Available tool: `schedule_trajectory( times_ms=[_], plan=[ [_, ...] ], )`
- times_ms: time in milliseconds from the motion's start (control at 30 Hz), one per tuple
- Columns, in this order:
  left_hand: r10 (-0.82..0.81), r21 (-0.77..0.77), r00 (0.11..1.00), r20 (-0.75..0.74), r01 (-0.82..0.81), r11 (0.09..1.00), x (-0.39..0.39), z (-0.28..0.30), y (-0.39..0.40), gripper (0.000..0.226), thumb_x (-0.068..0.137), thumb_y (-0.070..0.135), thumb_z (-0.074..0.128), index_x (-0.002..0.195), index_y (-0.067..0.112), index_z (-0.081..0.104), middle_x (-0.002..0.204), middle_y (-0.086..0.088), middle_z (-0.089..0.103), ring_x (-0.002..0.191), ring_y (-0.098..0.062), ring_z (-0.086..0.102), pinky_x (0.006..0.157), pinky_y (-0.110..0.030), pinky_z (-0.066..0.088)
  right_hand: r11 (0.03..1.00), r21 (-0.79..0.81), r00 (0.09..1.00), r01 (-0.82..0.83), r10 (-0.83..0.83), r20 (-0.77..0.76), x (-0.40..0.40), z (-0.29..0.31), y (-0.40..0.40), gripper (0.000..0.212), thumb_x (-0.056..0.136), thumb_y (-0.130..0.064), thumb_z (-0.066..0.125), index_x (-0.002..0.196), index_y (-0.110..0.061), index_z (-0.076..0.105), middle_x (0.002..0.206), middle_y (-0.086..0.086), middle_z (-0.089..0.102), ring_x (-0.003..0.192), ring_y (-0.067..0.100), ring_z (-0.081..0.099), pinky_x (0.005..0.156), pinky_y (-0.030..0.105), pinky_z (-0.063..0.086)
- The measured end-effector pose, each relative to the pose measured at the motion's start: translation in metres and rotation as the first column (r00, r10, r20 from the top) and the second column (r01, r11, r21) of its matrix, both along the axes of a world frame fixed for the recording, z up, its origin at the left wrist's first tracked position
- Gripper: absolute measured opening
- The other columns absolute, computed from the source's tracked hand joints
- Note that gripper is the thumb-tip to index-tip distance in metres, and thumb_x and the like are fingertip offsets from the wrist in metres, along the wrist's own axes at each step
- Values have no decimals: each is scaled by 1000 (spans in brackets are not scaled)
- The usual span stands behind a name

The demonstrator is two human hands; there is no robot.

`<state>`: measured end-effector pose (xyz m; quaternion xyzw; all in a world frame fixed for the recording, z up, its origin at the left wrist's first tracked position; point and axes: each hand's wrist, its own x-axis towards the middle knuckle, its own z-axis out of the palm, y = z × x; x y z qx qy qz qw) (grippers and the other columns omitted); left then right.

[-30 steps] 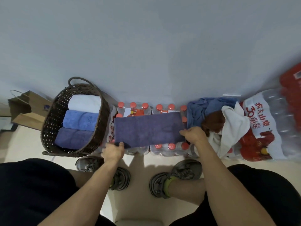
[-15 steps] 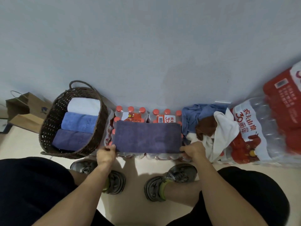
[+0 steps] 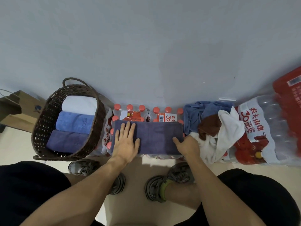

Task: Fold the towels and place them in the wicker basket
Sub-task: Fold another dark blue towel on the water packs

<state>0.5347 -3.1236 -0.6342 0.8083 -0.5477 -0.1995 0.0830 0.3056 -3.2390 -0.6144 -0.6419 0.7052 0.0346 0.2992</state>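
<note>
Left hand (image 3: 126,142) spread flat on folded purple towel (image 3: 156,136) atop water bottle packs (image 3: 135,114), right hand (image 3: 187,145) pinching its right edge, wicker basket (image 3: 47,115) left.

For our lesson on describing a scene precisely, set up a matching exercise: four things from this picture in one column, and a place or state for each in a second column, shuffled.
Column A
1. left hand
2. right hand
3. white towel
4. brown towel

Column B
a. in the unfolded pile at the right
b. flat on the dark purple towel, fingers straight
c. grips that towel's right end
d. folded in the wicker basket, nearest the wall

Pairs: 1-b, 2-c, 3-d, 4-a
</note>
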Motion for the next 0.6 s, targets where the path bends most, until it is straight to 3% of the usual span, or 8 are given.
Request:
schedule_trajectory(
  times_ms=[100,233,333,400,467,533,600],
  plan=[
    [-47,118,994,100,35,992,9,-17,6,67,99,51,8,155,20,-10,163,-3,-14,148,-19,-21,121,-41,-15,999,45,998,-18,15,69,1,-4,-8,32,86,-40,70,90,-9,68,87,9,70,87,30,66,66,27,39],
    [-61,142,984,170,37,989,9,-26,8,72,91,54,-9,154,20,-11,162,-1,-18,147,-18,-25,117,-37,-22,953,254,920,167,-243,308,8,-10,-26,21,75,-28,82,79,-12,69,77,1,67,71,13,61,61,29,47],
    [-51,145,981,187,24,989,8,-27,7,73,91,54,-8,155,19,-8,163,-3,-15,148,-20,-22,118,-39,-20,898,360,809,253,-401,430,16,-14,-26,28,79,-28,81,101,-13,71,91,-3,66,88,18,62,77,30,51],
    [-42,144,982,185,15,989,7,-27,7,73,91,54,-7,156,20,-7,163,-3,-13,149,-19,-20,119,-39,-19,896,307,745,321,-439,502,20,-16,-24,24,83,-30,78,100,-15,72,89,-6,68,86,17,64,75,29,53],
    [-23,121,984,174,2,993,6,-26,6,73,92,54,-4,156,20,-4,164,-3,-9,150,-19,-17,120,-39,-16,909,199,724,365,-412,554,19,-15,-24,16,83,-32,77,81,-18,71,79,-5,71,77,15,67,63,24,53],
    [2,98,986,166,-18,995,5,-26,6,72,93,54,0,157,20,0,164,-3,-5,150,-18,-14,121,-39,-14,919,102,757,381,-373,536,14,-13,-25,26,82,-35,78,68,-17,66,67,-5,68,64,11,63,50,18,45],
    [27,95,985,169,-44,994,2,-26,4,71,94,52,2,157,19,1,164,-4,-4,151,-19,-13,122,-41,-12,914,76,794,398,-384,472,8,-12,-23,40,85,-41,73,62,-11,60,63,1,64,60,15,58,49,24,40]
  ],
)
